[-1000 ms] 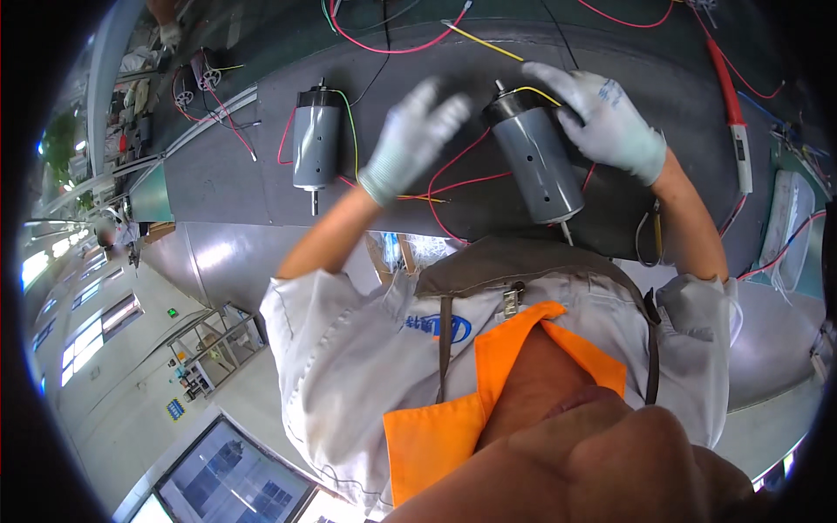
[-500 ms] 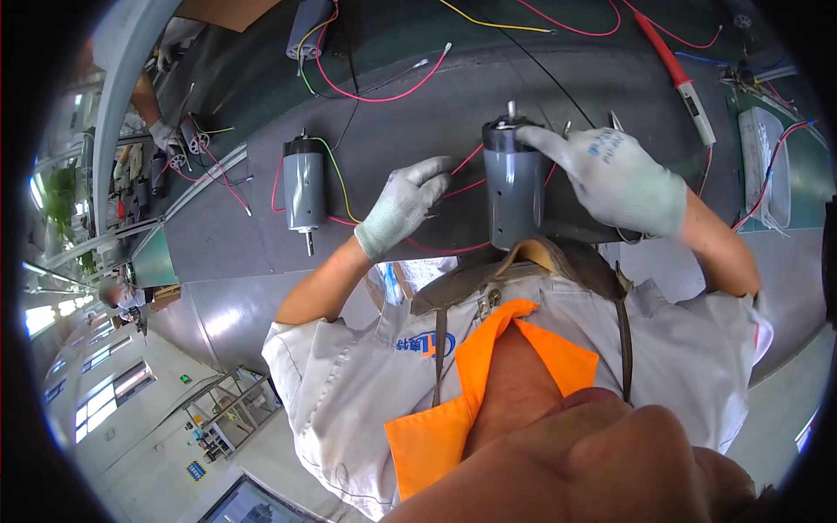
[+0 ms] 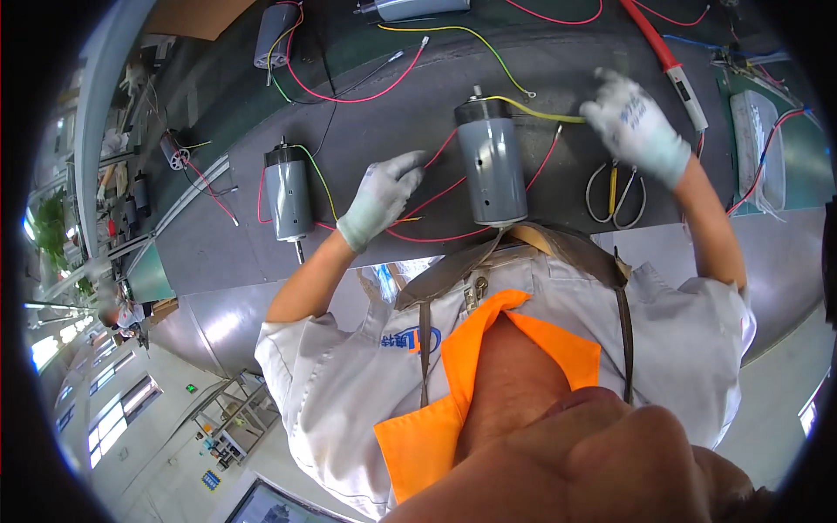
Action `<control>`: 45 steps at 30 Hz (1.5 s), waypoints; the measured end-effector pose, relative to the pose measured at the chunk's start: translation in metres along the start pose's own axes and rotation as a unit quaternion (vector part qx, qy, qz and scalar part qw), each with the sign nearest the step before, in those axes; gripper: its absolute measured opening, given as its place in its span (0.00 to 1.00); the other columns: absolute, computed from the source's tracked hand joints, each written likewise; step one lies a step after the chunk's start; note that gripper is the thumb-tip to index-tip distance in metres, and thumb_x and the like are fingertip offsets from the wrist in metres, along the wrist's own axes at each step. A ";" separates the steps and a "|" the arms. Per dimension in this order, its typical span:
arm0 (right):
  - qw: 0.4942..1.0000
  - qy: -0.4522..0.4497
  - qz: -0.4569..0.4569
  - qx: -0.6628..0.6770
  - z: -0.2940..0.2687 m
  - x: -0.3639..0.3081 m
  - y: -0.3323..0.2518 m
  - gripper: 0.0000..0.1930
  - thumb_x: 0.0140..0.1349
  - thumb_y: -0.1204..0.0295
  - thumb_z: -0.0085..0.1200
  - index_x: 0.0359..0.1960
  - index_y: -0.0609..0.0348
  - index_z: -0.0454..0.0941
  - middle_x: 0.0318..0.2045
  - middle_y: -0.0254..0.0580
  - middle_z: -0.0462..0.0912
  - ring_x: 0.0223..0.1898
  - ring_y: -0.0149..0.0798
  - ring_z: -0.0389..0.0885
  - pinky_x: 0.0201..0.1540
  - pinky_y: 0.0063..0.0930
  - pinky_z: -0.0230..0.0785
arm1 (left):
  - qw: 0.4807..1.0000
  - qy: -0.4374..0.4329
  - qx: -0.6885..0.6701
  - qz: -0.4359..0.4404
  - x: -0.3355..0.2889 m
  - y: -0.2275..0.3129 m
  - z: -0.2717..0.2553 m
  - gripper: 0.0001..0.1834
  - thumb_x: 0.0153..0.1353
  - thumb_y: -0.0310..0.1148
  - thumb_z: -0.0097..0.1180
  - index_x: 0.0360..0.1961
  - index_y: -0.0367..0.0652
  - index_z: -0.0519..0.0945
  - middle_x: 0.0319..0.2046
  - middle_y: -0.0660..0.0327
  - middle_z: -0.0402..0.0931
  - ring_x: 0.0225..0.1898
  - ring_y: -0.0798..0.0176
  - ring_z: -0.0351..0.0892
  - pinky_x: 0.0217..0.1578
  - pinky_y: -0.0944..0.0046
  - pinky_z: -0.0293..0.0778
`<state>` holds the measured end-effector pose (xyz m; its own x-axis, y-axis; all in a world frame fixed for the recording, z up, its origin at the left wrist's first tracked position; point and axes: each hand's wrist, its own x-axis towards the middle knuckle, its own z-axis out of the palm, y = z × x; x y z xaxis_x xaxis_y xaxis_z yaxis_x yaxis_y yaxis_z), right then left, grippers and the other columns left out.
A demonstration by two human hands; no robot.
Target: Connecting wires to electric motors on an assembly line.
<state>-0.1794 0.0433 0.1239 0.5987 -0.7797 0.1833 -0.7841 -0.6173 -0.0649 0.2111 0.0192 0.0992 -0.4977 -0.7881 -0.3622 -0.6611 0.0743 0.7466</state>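
A grey cylindrical motor (image 3: 491,166) with a black end cap stands out in the middle of the dark bench, its shaft pointing away from me. From its cap a yellow-green wire (image 3: 536,112) runs right to my gloved right hand (image 3: 632,122), whose fingers are closed on the wire's end. To the motor's left, my gloved left hand (image 3: 381,196) has its fingertips pressed together on a red wire (image 3: 442,148) coming off the motor. Another red wire (image 3: 545,159) with a metal terminal lies along the motor's right side.
A second grey motor (image 3: 288,192) lies left of my left hand. Further motors (image 3: 277,37) with loose wires are at the back. Right of centre lies a tool with grey curved handles (image 3: 643,205). Beyond are a red-and-white tool (image 3: 686,96) and a clear plastic tray (image 3: 758,144).
My right hand has moved off the motor's cap to the right, drawing the yellow-green wire out. The grey-handled tool is uncovered. My left hand keeps its place by the motor; the view shifted slightly.
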 end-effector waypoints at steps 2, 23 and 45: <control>0.998 0.006 -0.010 0.056 -0.012 -0.005 -0.041 0.07 0.54 0.73 0.56 0.34 0.58 0.76 0.29 0.48 0.80 0.39 0.50 0.81 0.52 0.46 0.73 | 0.999 0.005 -0.027 -0.035 -0.011 -0.006 -0.001 0.16 0.67 0.29 0.53 0.53 0.32 0.79 0.36 0.48 0.83 0.33 0.61 0.82 0.39 0.61 0.77; 0.976 0.181 -0.087 -0.083 0.045 0.233 0.006 0.20 0.63 0.59 0.56 0.55 0.50 0.79 0.51 0.49 0.79 0.53 0.55 0.77 0.50 0.55 0.73 | 0.960 -0.102 -0.080 -0.247 0.052 0.057 -0.022 0.29 0.74 0.57 0.45 0.38 0.36 0.78 0.24 0.63 0.72 0.24 0.69 0.71 0.24 0.62 0.71; 0.892 -0.193 -0.115 0.392 0.024 0.080 -0.128 0.24 0.64 0.52 0.55 0.52 0.59 0.76 0.33 0.56 0.84 0.39 0.60 0.84 0.46 0.49 0.76 | 0.976 -0.067 -0.176 -0.106 0.030 0.044 -0.028 0.26 0.74 0.55 0.44 0.48 0.41 0.79 0.31 0.68 0.72 0.33 0.71 0.66 0.36 0.63 0.69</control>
<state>-0.0274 0.0575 0.1234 0.8597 -0.5072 -0.0610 -0.3682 -0.5322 -0.7623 0.1830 -0.0178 0.1365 -0.4551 -0.6738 -0.5821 -0.5349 -0.3158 0.7837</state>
